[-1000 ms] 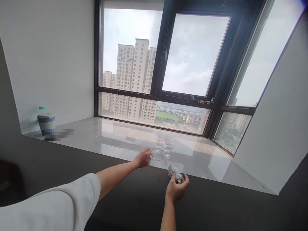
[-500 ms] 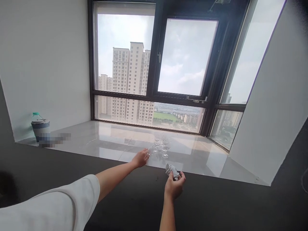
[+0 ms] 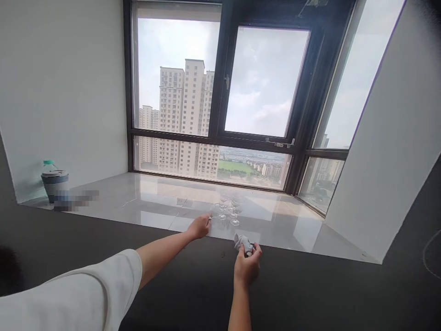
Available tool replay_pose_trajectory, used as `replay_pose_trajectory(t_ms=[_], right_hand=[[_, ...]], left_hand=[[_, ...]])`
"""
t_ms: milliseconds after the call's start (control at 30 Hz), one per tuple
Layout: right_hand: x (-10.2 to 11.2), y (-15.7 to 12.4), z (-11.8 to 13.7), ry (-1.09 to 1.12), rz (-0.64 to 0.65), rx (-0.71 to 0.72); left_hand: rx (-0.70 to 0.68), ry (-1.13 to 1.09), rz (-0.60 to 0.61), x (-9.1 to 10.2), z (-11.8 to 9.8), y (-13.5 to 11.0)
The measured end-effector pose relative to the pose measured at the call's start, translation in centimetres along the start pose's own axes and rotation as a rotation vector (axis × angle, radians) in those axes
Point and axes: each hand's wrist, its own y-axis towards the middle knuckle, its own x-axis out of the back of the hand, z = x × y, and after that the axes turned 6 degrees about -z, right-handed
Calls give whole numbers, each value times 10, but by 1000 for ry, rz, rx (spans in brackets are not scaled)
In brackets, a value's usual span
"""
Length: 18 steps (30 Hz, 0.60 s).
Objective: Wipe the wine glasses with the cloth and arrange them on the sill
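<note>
My left hand is closed at the front edge of the sill, its fingers around the stem or foot of a clear wine glass. That glass leans toward a small group of stemmed glasses standing upright just to its right; their outlines overlap, so I cannot tell whether they touch. In front of the sill, my right hand grips a bunched light-grey cloth. Part of the cloth is hidden behind the fingers.
A glossy pale tiled sill runs below a dark-framed window. On its far left stand a dark cup with a lid and a green-capped bottle, next to a blurred patch. A dark wall drops below the front edge.
The glass in my left hand has tipped over to the right, closer to the standing glasses. My right hand with the cloth has shifted slightly left. The view has moved a little.
</note>
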Motion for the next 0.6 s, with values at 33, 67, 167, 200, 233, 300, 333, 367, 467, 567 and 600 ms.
replay_pose_trajectory(t_ms=[33, 67, 167, 200, 233, 300, 333, 367, 467, 567, 600], right_hand=[[0, 0, 0, -3, 4, -3], [1, 1, 0, -6, 8, -7], [1, 2, -1, 2, 14, -14], [1, 2, -1, 7, 14, -13], [1, 2, -1, 12, 14, -11], [0, 2, -2, 11, 15, -10], [0, 2, -2, 7, 15, -10], [0, 2, -2, 4, 15, -12], [1, 2, -2, -8, 20, -14], [3, 1, -1, -17, 37, -10], [3, 1, -1, -20, 41, -9]], left_hand=[[7, 3, 5, 1, -1, 0], [12, 6, 12, 1, -2, 0], [24, 16, 29, 3, -3, -1], [25, 19, 31, 3, -3, -1], [25, 21, 32, 3, -3, -1], [22, 26, 33, 3, -3, -1], [20, 29, 34, 3, -3, -1], [18, 32, 35, 2, -3, 0], [18, 35, 36, 0, -1, 1], [7, 27, 31, -1, 2, 1], [-2, 24, 36, -2, 3, 2]])
